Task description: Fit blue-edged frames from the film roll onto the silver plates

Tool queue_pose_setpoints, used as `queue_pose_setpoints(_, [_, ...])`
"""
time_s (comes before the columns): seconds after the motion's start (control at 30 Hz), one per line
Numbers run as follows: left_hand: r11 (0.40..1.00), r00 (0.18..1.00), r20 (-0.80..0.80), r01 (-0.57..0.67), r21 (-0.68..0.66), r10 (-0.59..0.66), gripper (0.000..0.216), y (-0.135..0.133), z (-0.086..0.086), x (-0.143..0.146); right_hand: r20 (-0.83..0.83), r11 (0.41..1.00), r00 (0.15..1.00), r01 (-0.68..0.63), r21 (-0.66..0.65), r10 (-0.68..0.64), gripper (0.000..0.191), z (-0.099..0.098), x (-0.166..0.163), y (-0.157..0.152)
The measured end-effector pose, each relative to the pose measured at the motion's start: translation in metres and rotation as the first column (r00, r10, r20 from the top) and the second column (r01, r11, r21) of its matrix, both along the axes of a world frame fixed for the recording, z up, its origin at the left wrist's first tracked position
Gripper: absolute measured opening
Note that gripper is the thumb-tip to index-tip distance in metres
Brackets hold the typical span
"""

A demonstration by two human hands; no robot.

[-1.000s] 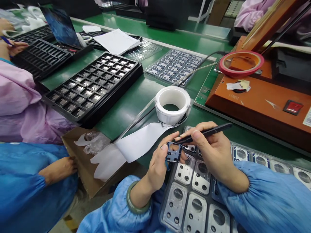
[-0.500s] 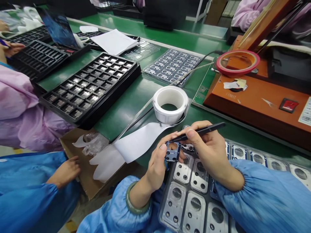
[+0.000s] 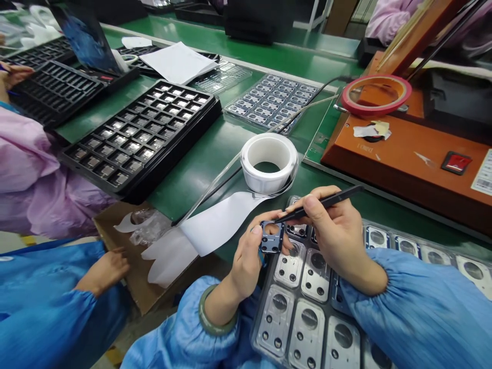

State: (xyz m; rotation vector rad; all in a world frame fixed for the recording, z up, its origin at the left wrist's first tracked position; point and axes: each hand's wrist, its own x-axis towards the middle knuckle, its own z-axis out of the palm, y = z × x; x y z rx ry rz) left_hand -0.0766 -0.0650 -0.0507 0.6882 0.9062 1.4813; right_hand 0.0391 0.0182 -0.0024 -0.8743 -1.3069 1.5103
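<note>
My left hand (image 3: 249, 259) pinches a small dark blue square frame part (image 3: 272, 238) with a round opening, holding it upright over the near tray. My right hand (image 3: 335, 233) grips black tweezers (image 3: 325, 203) like a pen, with the tip touching the top edge of the part. Under both hands lies a clear plastic tray (image 3: 307, 318) filled with several silver camera-frame parts. A white roll of label tape (image 3: 269, 161) stands just beyond my hands, its white liner strip (image 3: 215, 223) trailing toward the table edge.
A black compartment tray (image 3: 142, 136) with small parts sits at the left, a clear tray (image 3: 272, 100) behind the roll. An orange machine base (image 3: 407, 154) with a red tape ring (image 3: 376, 95) stands at right. A co-worker's hand (image 3: 105, 269) rests by a cardboard box (image 3: 130, 256) at lower left.
Both hands and the part have risen slightly and the tweezers' tip stays on the part. The co-worker's hand at lower left has shifted a little to the right.
</note>
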Motion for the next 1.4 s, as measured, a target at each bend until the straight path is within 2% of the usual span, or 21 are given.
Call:
queue_pose_setpoints(0.37, [1.000,1.000,0.013,-0.022,-0.004,0.022,0.039,0.0004,-0.0022,-0.0001,0.062,0.999,0.997,0.037,0.024,-0.038,0.018,0.0010,0.0003,0.0002])
queue_pose_setpoints(0.63, [1.000,0.999,0.030,-0.010,-0.007,0.011,0.040,0.0010,-0.0001,-0.0002,-0.035,0.999,0.999,0.006,-0.044,-0.007,0.020,-0.0032,0.0017,0.0059])
queue_pose_setpoints(1.0, [0.999,0.999,0.002,-0.033,0.012,0.033,0.041,0.0004,-0.0016,0.0005,0.088,0.995,0.993,0.070,0.066,-0.075,0.020,-0.0011,0.0012,0.0021])
queue_pose_setpoints(1.23, [1.000,0.999,0.013,-0.030,0.002,0.030,0.040,0.0016,-0.0007,-0.0001,0.025,0.992,0.993,0.110,0.059,-0.111,0.017,-0.0035,0.0036,0.0023])
queue_pose_setpoints(1.4, [0.999,0.999,0.014,-0.037,0.009,0.037,0.040,0.0017,-0.0011,0.0013,0.049,0.995,0.997,0.061,0.076,-0.065,0.015,0.0000,0.0024,-0.0017])
